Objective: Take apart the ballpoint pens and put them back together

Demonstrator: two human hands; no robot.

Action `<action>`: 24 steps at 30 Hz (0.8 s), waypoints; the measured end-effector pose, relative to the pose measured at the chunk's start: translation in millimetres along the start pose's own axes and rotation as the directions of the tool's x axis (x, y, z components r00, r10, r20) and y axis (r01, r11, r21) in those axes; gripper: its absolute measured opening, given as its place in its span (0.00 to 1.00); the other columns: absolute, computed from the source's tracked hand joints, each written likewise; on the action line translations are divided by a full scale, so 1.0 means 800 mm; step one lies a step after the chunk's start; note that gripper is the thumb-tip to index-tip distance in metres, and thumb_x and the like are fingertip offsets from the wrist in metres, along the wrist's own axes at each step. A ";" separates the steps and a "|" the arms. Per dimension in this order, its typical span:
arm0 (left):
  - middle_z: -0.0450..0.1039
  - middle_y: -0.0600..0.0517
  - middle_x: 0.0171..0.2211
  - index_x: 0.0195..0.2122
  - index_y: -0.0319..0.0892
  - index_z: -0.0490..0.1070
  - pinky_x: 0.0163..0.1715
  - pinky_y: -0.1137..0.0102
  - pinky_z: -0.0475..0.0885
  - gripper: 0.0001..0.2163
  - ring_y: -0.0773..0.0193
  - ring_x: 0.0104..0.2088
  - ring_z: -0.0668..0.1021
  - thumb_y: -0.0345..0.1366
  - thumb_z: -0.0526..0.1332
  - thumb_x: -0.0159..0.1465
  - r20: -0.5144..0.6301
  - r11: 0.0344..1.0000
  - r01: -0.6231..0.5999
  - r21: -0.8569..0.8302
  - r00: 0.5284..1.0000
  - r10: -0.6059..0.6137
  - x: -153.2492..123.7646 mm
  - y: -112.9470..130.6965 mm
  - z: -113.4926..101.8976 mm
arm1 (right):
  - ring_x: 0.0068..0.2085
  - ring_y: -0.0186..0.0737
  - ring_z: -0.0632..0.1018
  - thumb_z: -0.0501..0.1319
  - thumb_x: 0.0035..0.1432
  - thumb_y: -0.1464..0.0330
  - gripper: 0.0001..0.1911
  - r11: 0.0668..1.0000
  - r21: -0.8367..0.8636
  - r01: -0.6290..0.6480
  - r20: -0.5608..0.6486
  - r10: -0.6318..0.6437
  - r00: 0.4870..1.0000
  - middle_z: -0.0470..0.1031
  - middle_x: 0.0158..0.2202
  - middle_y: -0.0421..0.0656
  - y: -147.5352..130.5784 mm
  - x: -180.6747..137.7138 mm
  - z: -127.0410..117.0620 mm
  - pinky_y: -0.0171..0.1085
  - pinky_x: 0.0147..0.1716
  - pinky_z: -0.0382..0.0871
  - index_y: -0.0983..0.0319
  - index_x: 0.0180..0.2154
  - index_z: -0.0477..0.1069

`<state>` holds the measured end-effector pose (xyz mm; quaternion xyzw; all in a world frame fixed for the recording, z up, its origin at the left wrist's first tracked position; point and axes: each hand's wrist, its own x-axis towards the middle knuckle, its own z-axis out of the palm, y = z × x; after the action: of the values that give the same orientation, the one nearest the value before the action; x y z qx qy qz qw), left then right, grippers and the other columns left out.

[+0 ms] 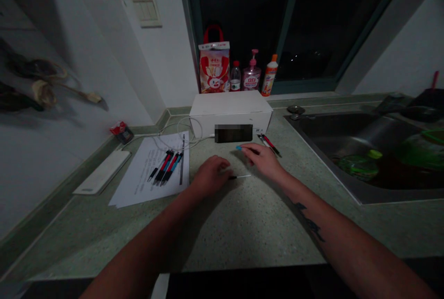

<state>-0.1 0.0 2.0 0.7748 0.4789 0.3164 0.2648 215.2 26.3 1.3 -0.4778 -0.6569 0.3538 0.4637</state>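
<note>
My right hand [262, 157] is closed in a pinch, thumb and fingertips on a small blue pen part [239, 147] just above the counter. To its left, my left hand [212, 175] has curled fingers; whether anything sits inside them is hidden. A thin pen refill [243, 177], dark at its left end and pale at the right, extends beside the left fingers; I cannot tell whether they touch it. Several red, blue and black pens [166, 167] lie side by side on printed paper [142, 169]. More pens [269, 144] rest beyond my right hand.
A dark phone [234, 134] with a white cable leans against a white box [231, 107]. Bottles [251, 74] and a red bag [214, 70] stand behind it. At right is a metal sink [326, 165]. A white flat case [102, 172] and small red packet [121, 131] lie left.
</note>
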 end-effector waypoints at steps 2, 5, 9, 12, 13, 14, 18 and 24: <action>0.77 0.48 0.35 0.45 0.40 0.74 0.36 0.66 0.71 0.15 0.61 0.34 0.77 0.43 0.61 0.62 -0.057 0.961 0.141 -0.238 0.986 -0.158 0.005 -0.001 -0.001 | 0.41 0.41 0.78 0.59 0.62 0.66 0.11 0.978 -0.136 0.155 0.105 -0.141 0.984 0.79 0.40 0.45 -0.010 -0.008 0.003 0.41 0.44 0.70 0.58 0.42 0.80; 0.77 0.49 0.32 0.43 0.39 0.74 0.29 0.68 0.70 0.19 0.62 0.29 0.76 0.50 0.61 0.61 0.058 0.840 0.265 -0.473 0.961 -0.270 0.010 -0.002 -0.003 | 0.41 0.40 0.78 0.58 0.61 0.73 0.13 0.950 -0.201 0.239 0.241 -0.189 0.952 0.79 0.39 0.44 -0.020 -0.015 0.007 0.40 0.44 0.70 0.57 0.43 0.80; 0.77 0.50 0.30 0.34 0.38 0.76 0.28 0.70 0.67 0.16 0.66 0.26 0.73 0.48 0.67 0.56 0.166 0.713 0.332 -0.618 0.941 -0.296 0.008 0.001 0.000 | 0.39 0.39 0.79 0.64 0.58 0.69 0.08 0.974 -0.129 0.186 0.167 -0.164 0.972 0.80 0.38 0.43 -0.021 -0.017 0.011 0.39 0.41 0.70 0.59 0.41 0.79; 0.77 0.48 0.32 0.34 0.37 0.78 0.29 0.71 0.67 0.14 0.66 0.28 0.73 0.43 0.71 0.53 0.235 0.552 0.389 -0.738 0.914 -0.329 0.006 0.004 0.002 | 0.31 0.37 0.77 0.67 0.55 0.65 0.10 0.995 -0.017 0.101 0.041 -0.100 0.994 0.80 0.35 0.42 -0.019 -0.015 0.011 0.36 0.32 0.69 0.60 0.39 0.77; 0.77 0.47 0.33 0.35 0.36 0.78 0.30 0.71 0.67 0.14 0.66 0.28 0.74 0.41 0.72 0.52 0.269 0.492 0.410 -0.768 0.904 -0.333 0.006 0.004 0.002 | 0.30 0.36 0.76 0.67 0.55 0.64 0.10 0.996 0.006 0.088 0.021 -0.088 0.996 0.80 0.34 0.42 -0.018 -0.014 0.010 0.36 0.30 0.69 0.60 0.39 0.77; 0.77 0.46 0.34 0.36 0.36 0.79 0.30 0.71 0.68 0.15 0.66 0.29 0.74 0.39 0.73 0.51 0.297 0.438 0.427 -0.791 0.894 -0.335 0.006 0.004 0.002 | 0.29 0.36 0.75 0.67 0.55 0.64 0.10 0.996 0.017 0.084 0.010 -0.085 0.996 0.79 0.33 0.42 -0.017 -0.013 0.010 0.36 0.29 0.68 0.61 0.39 0.77; 0.78 0.45 0.34 0.38 0.34 0.80 0.31 0.70 0.69 0.15 0.67 0.28 0.74 0.35 0.75 0.50 0.290 0.348 0.417 -0.839 0.886 -0.362 0.007 0.001 -0.001 | 0.32 0.38 0.77 0.66 0.56 0.66 0.09 0.993 -0.047 0.109 0.008 -0.109 0.994 0.80 0.36 0.43 -0.012 -0.011 0.007 0.38 0.34 0.71 0.60 0.41 0.77; 0.78 0.49 0.29 0.39 0.34 0.80 0.32 0.70 0.70 0.14 0.68 0.27 0.74 0.32 0.74 0.51 0.209 0.375 0.371 -0.849 0.889 -0.407 0.009 -0.005 -0.005 | 0.43 0.43 0.78 0.62 0.62 0.69 0.11 0.918 -0.296 0.263 0.161 -0.223 0.961 0.79 0.43 0.46 -0.012 -0.013 0.002 0.42 0.44 0.71 0.57 0.46 0.78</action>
<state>-3.1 8.4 3.3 0.3902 0.4229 0.4568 0.6784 212.1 13.3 6.4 -0.4373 -0.7866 0.2133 0.3802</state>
